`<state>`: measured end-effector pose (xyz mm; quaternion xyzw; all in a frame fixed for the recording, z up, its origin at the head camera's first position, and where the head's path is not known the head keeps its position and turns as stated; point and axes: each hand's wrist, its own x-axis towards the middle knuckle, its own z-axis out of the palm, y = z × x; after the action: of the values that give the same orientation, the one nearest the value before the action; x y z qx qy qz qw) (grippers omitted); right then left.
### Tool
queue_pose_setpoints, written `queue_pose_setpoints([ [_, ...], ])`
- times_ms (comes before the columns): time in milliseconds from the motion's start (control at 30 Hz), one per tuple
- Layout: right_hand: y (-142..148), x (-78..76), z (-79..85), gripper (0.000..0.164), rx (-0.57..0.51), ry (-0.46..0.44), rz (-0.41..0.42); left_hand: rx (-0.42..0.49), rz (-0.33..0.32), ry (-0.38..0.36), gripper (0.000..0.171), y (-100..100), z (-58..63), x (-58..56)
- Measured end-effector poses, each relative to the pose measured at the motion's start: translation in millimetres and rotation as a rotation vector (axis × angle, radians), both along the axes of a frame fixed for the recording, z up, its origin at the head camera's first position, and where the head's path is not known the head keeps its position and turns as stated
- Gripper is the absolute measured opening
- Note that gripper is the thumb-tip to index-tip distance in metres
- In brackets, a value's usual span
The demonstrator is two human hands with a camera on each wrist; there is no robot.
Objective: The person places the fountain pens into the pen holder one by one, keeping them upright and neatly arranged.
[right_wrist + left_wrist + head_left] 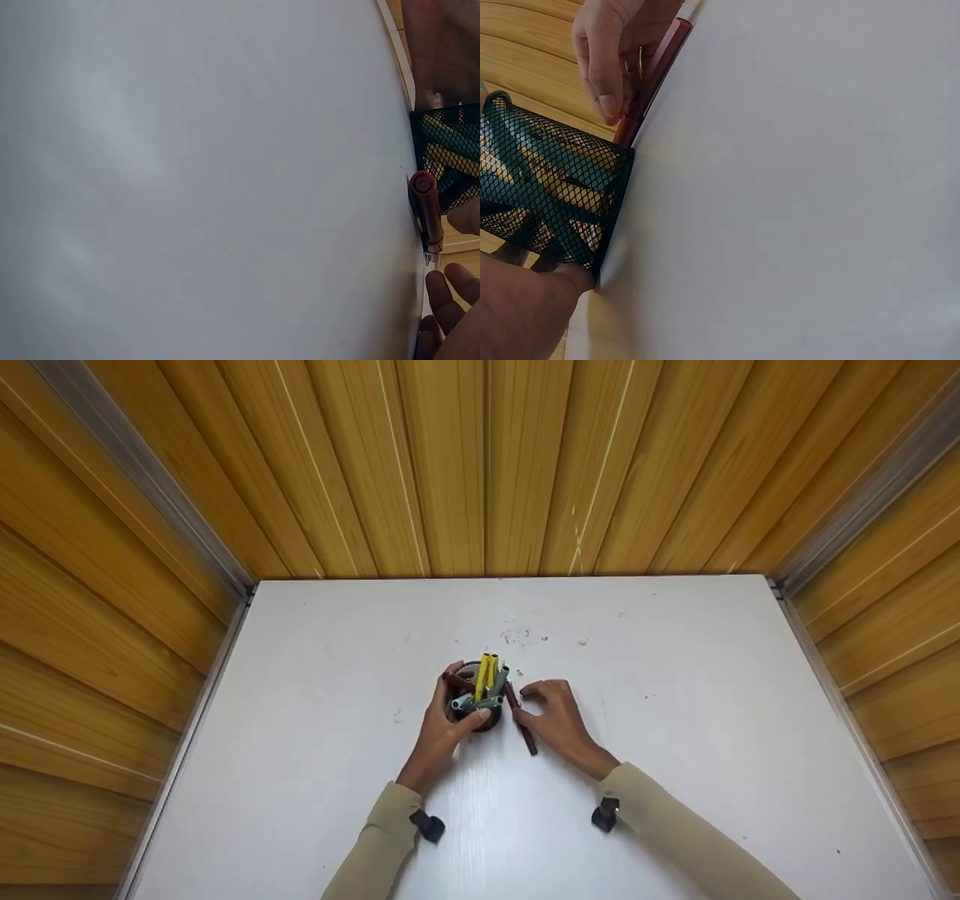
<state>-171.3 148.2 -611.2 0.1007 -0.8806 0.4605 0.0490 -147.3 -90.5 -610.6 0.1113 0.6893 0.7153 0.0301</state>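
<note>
My left hand (441, 729) grips a black mesh pen holder (613, 202) from its near left side, with the thumb across the front. Yellow pens (482, 679), green pens (500, 681), a light blue one (459, 703) and a dark red one (457, 682) stick out of its top at various slants. Just right of the holder, a separate dark red pen (529, 740) lies on the white table. Beside that pen is my right hand (561, 724), its fingers bent loosely and spread apart around the pen's right side. In the right wrist view, the fingertips (439, 289) show close to the pen's clear end.
The white table (675, 660) reaches back to a wood-patterned panel wall (450, 472), with similar panels on both sides. Dark smudges (516, 637) mark the tabletop behind the holder. Small black devices are strapped at both sleeves (379, 817).
</note>
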Motion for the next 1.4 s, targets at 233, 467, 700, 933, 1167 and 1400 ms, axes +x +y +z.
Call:
queue_pose_setpoints([
  [233,-2,0.7,-3.6,0.029,0.024,0.024,0.006,-0.009,0.004,0.012,0.089,-2,-0.5,0.2],
  [467,-3,0.2,-12.3,0.026,0.042,0.084,0.010,-0.013,0.012,-0.009,0.090,-2,-0.9,1.1],
  [700,-4,1.7,-19.6,0.030,0.064,0.151,0.017,-0.019,0.015,-0.013,0.088,-2,-0.3,1.2],
  [933,-5,3.1,-22.8,0.032,0.118,0.177,0.010,-0.004,0.011,-0.009,0.087,-1,-0.2,0.3],
  [1167,-5,3.9,-22.9,0.029,0.120,0.186,-0.003,0.009,0.009,-0.008,0.088,-1,0.3,0.0],
  [1400,-5,4.2,-24.8,0.023,0.106,0.227,-0.016,0.005,-0.005,-0.020,0.089,-1,-0.8,0.0],
])
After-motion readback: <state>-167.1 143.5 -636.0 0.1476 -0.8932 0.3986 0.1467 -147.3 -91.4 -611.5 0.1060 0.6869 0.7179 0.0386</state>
